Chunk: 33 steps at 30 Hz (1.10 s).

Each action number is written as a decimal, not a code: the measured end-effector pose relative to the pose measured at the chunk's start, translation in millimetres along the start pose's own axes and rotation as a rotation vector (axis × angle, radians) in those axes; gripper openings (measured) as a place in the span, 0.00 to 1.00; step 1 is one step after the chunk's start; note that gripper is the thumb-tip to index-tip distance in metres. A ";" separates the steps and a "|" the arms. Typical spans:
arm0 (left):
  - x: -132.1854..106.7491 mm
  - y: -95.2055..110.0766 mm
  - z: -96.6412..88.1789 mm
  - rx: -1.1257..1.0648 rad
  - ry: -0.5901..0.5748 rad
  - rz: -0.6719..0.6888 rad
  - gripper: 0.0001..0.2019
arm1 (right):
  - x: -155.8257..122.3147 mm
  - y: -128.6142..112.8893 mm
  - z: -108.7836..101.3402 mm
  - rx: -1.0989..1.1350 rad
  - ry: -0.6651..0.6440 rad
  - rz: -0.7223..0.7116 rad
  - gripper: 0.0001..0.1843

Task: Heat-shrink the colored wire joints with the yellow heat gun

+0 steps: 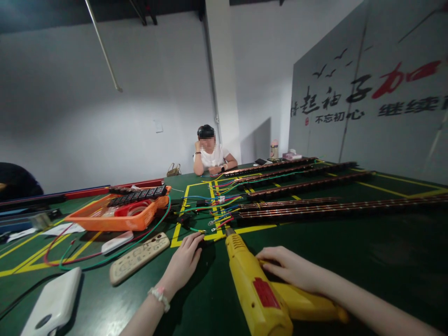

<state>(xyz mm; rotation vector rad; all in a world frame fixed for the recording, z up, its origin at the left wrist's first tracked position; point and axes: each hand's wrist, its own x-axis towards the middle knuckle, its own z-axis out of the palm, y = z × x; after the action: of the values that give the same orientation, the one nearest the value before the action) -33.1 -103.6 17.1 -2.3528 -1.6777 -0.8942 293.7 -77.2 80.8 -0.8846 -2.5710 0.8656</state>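
My left hand lies low over the green table, fingers stretched forward and thumb apart. Its fingertips are at the metal end of a green wire; I see no firm hold on it. A yellow heat gun lies in front of me, nozzle pointing at the wire ends and handle out to the right. Just right of its barrel is my right hand, fingers and thumb drawn together. A bit of yellow shows at those fingertips, partly hidden by the gun. Coloured wires with metal lugs lie beyond the nozzle.
Long copper-coloured bars with wires stretch right. An orange basket of parts stands left, near a beige remote-like object and a white device. Yellow tape lines mark the table. Across it sits a person.
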 end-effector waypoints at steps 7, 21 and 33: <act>1.6 -1.5 3.0 -0.008 -0.033 -0.030 0.18 | -1.3 -1.9 0.4 -0.019 0.014 0.042 0.17; 2.2 -0.8 3.7 -0.023 -0.037 -0.031 0.18 | 21.7 -26.5 26.9 -0.081 -0.006 -0.081 0.14; 0.0 -2.4 2.1 -0.017 0.003 -0.017 0.19 | 33.9 -34.9 37.0 -0.059 -0.040 -0.111 0.15</act>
<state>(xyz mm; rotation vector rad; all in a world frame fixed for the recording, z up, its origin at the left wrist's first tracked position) -34.4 -101.9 14.8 -2.3500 -1.6986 -0.9180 235.2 -94.3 76.2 -0.7393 -2.6638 0.7871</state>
